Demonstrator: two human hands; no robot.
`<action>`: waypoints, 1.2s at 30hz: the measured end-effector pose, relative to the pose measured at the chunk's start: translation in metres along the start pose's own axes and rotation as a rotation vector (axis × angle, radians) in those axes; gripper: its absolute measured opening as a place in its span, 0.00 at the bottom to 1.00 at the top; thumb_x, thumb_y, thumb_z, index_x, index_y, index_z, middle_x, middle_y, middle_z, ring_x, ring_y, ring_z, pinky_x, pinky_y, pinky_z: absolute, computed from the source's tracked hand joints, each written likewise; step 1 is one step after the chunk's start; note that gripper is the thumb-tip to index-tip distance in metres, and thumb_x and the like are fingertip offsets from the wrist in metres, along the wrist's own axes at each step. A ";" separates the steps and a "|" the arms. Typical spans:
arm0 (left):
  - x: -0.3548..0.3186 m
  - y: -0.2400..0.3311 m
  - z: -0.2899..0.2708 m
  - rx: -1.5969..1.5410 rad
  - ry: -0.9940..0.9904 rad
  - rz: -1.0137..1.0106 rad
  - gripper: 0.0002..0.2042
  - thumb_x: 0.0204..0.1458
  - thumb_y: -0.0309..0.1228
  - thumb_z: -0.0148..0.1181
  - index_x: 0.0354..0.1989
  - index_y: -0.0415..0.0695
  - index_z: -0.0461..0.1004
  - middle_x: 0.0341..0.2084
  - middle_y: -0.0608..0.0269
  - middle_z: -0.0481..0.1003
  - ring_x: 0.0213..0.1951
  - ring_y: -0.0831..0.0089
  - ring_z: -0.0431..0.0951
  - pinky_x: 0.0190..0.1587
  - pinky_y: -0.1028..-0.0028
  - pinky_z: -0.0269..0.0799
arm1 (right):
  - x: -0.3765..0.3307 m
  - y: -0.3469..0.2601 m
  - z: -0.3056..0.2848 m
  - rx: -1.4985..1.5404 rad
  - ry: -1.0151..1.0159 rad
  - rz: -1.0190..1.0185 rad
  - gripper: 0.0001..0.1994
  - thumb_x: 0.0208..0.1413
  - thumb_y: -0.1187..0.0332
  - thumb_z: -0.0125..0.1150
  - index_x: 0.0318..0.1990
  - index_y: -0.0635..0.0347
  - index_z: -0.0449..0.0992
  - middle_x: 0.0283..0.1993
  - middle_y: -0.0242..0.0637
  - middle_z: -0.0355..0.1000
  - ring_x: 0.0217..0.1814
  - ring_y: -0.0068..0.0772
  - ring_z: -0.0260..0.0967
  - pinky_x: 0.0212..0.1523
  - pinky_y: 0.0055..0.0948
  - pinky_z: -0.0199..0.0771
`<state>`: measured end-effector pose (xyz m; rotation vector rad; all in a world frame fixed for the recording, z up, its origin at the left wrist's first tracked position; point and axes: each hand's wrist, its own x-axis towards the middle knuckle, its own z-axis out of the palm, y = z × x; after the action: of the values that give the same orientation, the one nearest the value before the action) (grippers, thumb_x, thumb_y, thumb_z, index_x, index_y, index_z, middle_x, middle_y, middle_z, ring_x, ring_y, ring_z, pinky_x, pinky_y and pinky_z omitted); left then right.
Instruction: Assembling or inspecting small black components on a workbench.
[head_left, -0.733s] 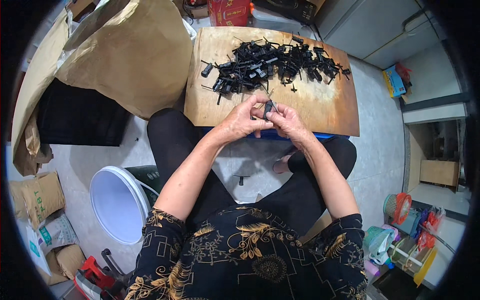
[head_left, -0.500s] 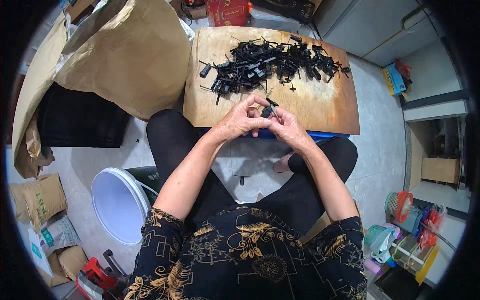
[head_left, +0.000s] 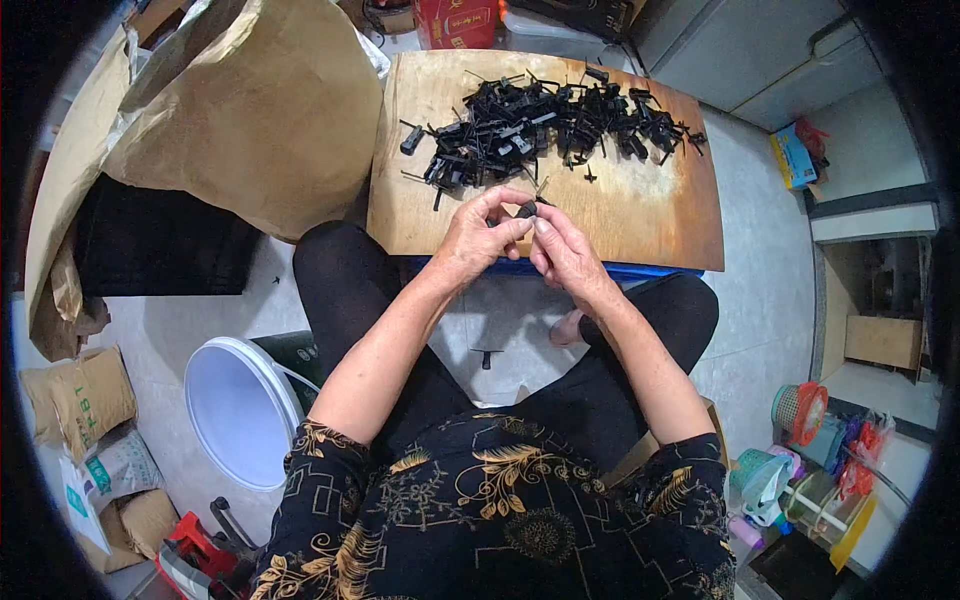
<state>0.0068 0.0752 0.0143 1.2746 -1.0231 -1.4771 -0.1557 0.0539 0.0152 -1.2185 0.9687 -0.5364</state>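
My left hand (head_left: 480, 235) and my right hand (head_left: 566, 250) meet just above the near edge of a wooden board (head_left: 650, 215). Between their fingertips they pinch one small black plastic part (head_left: 526, 209). A heap of several similar black plastic parts (head_left: 545, 125) lies spread across the far half of the board, a short reach beyond my fingers. One loose black piece (head_left: 411, 139) lies apart at the heap's left end. My legs in black trousers sit under the board's front edge.
A large brown paper sack (head_left: 250, 110) stands left of the board, with a black crate (head_left: 160, 245) beneath it. A white bucket (head_left: 240, 410) sits by my left knee. Smaller sacks (head_left: 85, 400) lie at far left; colourful clutter (head_left: 810, 460) at right. One black part (head_left: 486, 355) lies on the floor.
Both hands have stayed together over the board's near edge, working the small black part between the fingertips. The heap has not moved.
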 end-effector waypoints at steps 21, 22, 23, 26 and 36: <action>0.008 -0.023 0.017 0.683 0.335 0.618 0.14 0.43 0.21 0.57 0.40 0.47 0.73 0.28 0.56 0.74 0.29 0.59 0.76 0.29 0.67 0.72 | 0.015 0.004 0.005 0.065 0.024 0.054 0.13 0.62 0.61 0.41 0.51 0.56 0.61 0.18 0.22 0.55 0.15 0.13 0.49 0.13 0.17 0.50; 0.007 -0.024 0.017 0.682 0.334 0.614 0.14 0.43 0.21 0.57 0.40 0.47 0.73 0.28 0.56 0.74 0.29 0.59 0.76 0.29 0.67 0.72 | 0.014 0.000 0.007 0.065 0.023 0.058 0.13 0.62 0.61 0.41 0.51 0.56 0.61 0.18 0.22 0.55 0.15 0.13 0.49 0.13 0.17 0.50; 0.007 -0.026 0.016 0.722 0.342 0.607 0.14 0.42 0.21 0.56 0.40 0.48 0.72 0.28 0.56 0.74 0.29 0.58 0.76 0.29 0.65 0.71 | 0.013 -0.005 0.008 0.143 0.013 0.141 0.12 0.63 0.61 0.41 0.49 0.53 0.62 0.17 0.21 0.53 0.14 0.13 0.46 0.12 0.17 0.47; 0.007 -0.028 0.019 0.760 0.362 0.617 0.14 0.43 0.21 0.56 0.40 0.48 0.72 0.26 0.57 0.73 0.28 0.57 0.75 0.28 0.64 0.71 | 0.016 -0.001 0.008 0.267 0.003 0.240 0.09 0.63 0.61 0.40 0.47 0.49 0.63 0.16 0.20 0.50 0.12 0.12 0.42 0.11 0.17 0.42; 0.001 -0.021 0.011 0.531 0.284 0.400 0.15 0.51 0.22 0.49 0.48 0.45 0.64 0.26 0.54 0.75 0.28 0.61 0.77 0.28 0.69 0.71 | 0.020 0.018 -0.002 0.051 0.013 -0.021 0.14 0.61 0.60 0.46 0.48 0.60 0.65 0.20 0.26 0.62 0.16 0.12 0.53 0.13 0.17 0.51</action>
<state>-0.0069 0.0793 -0.0045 1.4802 -1.4270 -0.7165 -0.1495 0.0428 -0.0088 -1.1814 0.9492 -0.5829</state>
